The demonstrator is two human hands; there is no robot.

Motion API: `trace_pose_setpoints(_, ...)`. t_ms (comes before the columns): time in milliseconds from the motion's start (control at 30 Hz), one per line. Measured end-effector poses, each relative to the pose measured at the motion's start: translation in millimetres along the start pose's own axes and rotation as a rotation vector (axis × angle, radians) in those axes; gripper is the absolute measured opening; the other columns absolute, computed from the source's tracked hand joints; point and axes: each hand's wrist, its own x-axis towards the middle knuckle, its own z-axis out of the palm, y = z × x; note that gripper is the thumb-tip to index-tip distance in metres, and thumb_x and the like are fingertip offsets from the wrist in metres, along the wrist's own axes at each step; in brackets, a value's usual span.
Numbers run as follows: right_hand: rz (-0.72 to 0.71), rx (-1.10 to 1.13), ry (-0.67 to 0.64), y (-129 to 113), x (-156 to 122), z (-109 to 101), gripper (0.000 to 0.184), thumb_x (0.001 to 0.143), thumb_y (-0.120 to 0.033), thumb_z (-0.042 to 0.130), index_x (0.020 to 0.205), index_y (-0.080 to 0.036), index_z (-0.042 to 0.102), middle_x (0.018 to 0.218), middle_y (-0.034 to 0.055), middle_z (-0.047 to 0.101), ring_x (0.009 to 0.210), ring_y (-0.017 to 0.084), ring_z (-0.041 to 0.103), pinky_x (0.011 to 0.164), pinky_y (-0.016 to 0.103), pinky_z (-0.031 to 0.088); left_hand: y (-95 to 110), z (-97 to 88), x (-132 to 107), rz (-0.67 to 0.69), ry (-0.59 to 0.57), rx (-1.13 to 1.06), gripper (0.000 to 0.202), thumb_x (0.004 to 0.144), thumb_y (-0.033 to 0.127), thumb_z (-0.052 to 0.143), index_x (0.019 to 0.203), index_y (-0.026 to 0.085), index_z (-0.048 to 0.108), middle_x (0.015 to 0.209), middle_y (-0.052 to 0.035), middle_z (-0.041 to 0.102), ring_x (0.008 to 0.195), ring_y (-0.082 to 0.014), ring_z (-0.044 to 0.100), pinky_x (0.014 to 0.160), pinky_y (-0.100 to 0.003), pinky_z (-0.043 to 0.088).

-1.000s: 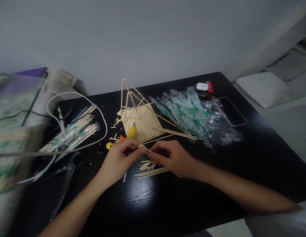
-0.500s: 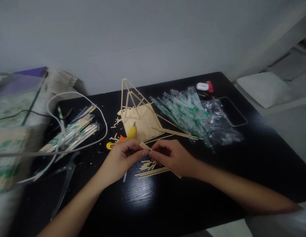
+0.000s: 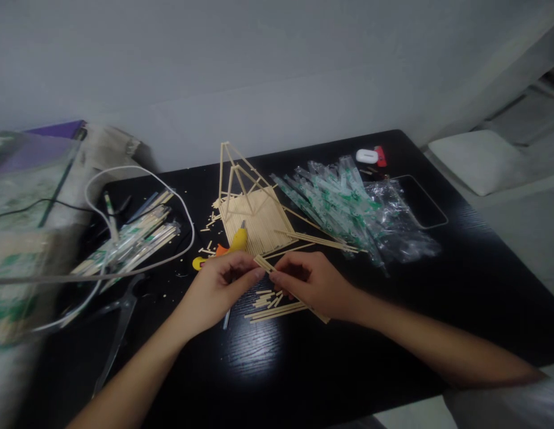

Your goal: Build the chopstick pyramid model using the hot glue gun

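Observation:
Between my two hands is a small bundle of wooden sticks [image 3: 263,263], slanting from upper left to lower right. My left hand [image 3: 227,280] pinches its upper end with thumb and fingers. My right hand [image 3: 310,281] closes round it further down, and the lower end [image 3: 320,316] shows below the palm. Short cut stick pieces [image 3: 264,300] and several long sticks [image 3: 277,312] lie on the table under my hands. Just beyond my left hand rests a yellow glue gun [image 3: 238,240], partly hidden by it. Behind stands a stick frame [image 3: 241,185] on a flat stick panel [image 3: 263,220].
Green-printed plastic wrappers [image 3: 335,199] and a clear bag [image 3: 406,244] lie right of the panel. A white case [image 3: 367,156] sits at the back right. Packaged sticks [image 3: 134,244], a white cable [image 3: 187,220] and pliers-like tool [image 3: 120,322] are left on the black table [image 3: 438,322].
My left thumb has shifted slightly back to the left along the sticks, showing a little more of their upper end. Everything else looks the same.

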Motion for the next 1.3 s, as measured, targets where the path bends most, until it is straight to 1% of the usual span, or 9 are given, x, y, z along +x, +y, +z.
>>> trace_pose_setpoints(167, -0.051, -0.049, 0.029, -2, -1, 1, 0.019, 0.094, -0.034, 0.072, 0.086, -0.017, 0.074, 0.072, 0.0004, 0.071, 0.062, 0.013, 0.062, 0.057, 0.024, 0.045, 1, 2.0, 0, 0.004, -0.016, 0.0, 0.015, 0.091, 0.032, 0.072, 0.086, 0.019, 0.078, 0.073, 0.0007, 0.072, 0.064, -0.011, 0.062, 0.059, -0.021, 0.046)
trace_pose_setpoints(300, -0.077, -0.096, 0.053, -3, -1, 1, 0.02, 0.095, -0.034, 0.072, 0.085, -0.017, 0.075, 0.07, -0.0003, 0.069, 0.061, 0.012, 0.059, 0.056, 0.024, 0.043, 2, 1.2, 0, -0.001, -0.017, 0.017, 0.016, 0.091, 0.033, 0.071, 0.086, 0.019, 0.078, 0.072, 0.0002, 0.072, 0.064, -0.0114, 0.062, 0.058, -0.022, 0.047)
trace_pose_setpoints(433, -0.087, -0.126, 0.061, -4, -2, 1, 0.02, 0.096, -0.034, 0.071, 0.085, -0.017, 0.075, 0.07, 0.0002, 0.07, 0.06, 0.012, 0.057, 0.055, 0.024, 0.042, 3, 1.8, -1, -0.01, -0.014, -0.011, 0.016, 0.091, 0.032, 0.071, 0.086, 0.018, 0.078, 0.073, -0.0004, 0.073, 0.064, -0.0119, 0.062, 0.058, -0.022, 0.047)
trace_pose_setpoints(533, -0.081, -0.12, 0.056, -4, -2, 1, 0.021, 0.096, -0.034, 0.071, 0.086, -0.016, 0.076, 0.072, 0.0012, 0.071, 0.061, 0.012, 0.058, 0.055, 0.024, 0.043, 3, 2.9, -1, -0.034, -0.012, -0.037, 0.016, 0.09, 0.033, 0.072, 0.087, 0.019, 0.078, 0.073, -0.001, 0.074, 0.064, -0.0124, 0.062, 0.058, -0.023, 0.048)
trace_pose_setpoints(633, -0.076, -0.12, 0.058, -3, -2, 1, 0.021, 0.096, -0.035, 0.071, 0.086, -0.017, 0.076, 0.07, 0.0003, 0.07, 0.06, 0.012, 0.058, 0.055, 0.024, 0.043, 2, 3.4, -1, -0.045, -0.01, -0.053, 0.016, 0.09, 0.033, 0.073, 0.087, 0.019, 0.078, 0.074, -0.0013, 0.074, 0.064, -0.0125, 0.062, 0.059, -0.024, 0.049)
trace_pose_setpoints(767, -0.102, -0.146, 0.069, -3, -2, 0, 0.02, 0.097, -0.033, 0.07, 0.087, -0.016, 0.076, 0.07, -0.0002, 0.07, 0.06, 0.012, 0.059, 0.057, 0.024, 0.044, 1, 3.0, 0, -0.056, 0.0, -0.073, 0.014, 0.088, 0.032, 0.075, 0.086, 0.019, 0.08, 0.074, -0.0013, 0.075, 0.064, -0.0122, 0.063, 0.06, -0.023, 0.049)
trace_pose_setpoints(900, -0.188, -0.247, 0.1, -1, -2, 0, 0.018, 0.099, -0.03, 0.069, 0.088, -0.016, 0.075, 0.075, 0.0008, 0.072, 0.064, 0.013, 0.062, 0.06, 0.024, 0.046, 0, 3.9, 0, -0.099, 0.019, -0.089, 0.015, 0.084, 0.033, 0.079, 0.089, 0.019, 0.083, 0.077, -0.0028, 0.078, 0.065, -0.0131, 0.065, 0.06, -0.023, 0.051)
trace_pose_setpoints(1067, -0.333, -0.471, 0.17, 5, -5, 1, 0.019, 0.102, -0.027, 0.066, 0.086, -0.018, 0.072, 0.074, 0.0008, 0.069, 0.065, 0.013, 0.061, 0.064, 0.026, 0.046, 0, 7.8, 0, -0.108, 0.079, -0.122, 0.016, 0.081, 0.031, 0.08, 0.092, 0.02, 0.085, 0.075, -0.0028, 0.078, 0.062, -0.0124, 0.064, 0.059, -0.023, 0.052)
trace_pose_setpoints(1300, -0.539, -0.682, 0.208, 10, -10, 4, 0.02, 0.107, -0.021, 0.058, 0.09, -0.017, 0.07, 0.078, 0.004, 0.07, 0.067, 0.015, 0.061, 0.065, 0.028, 0.047, -1, 14.2, 1, -0.097, 0.128, -0.12, 0.014, 0.08, 0.032, 0.079, 0.086, 0.02, 0.083, 0.074, -0.003, 0.078, 0.058, -0.0113, 0.06, 0.055, -0.023, 0.05)
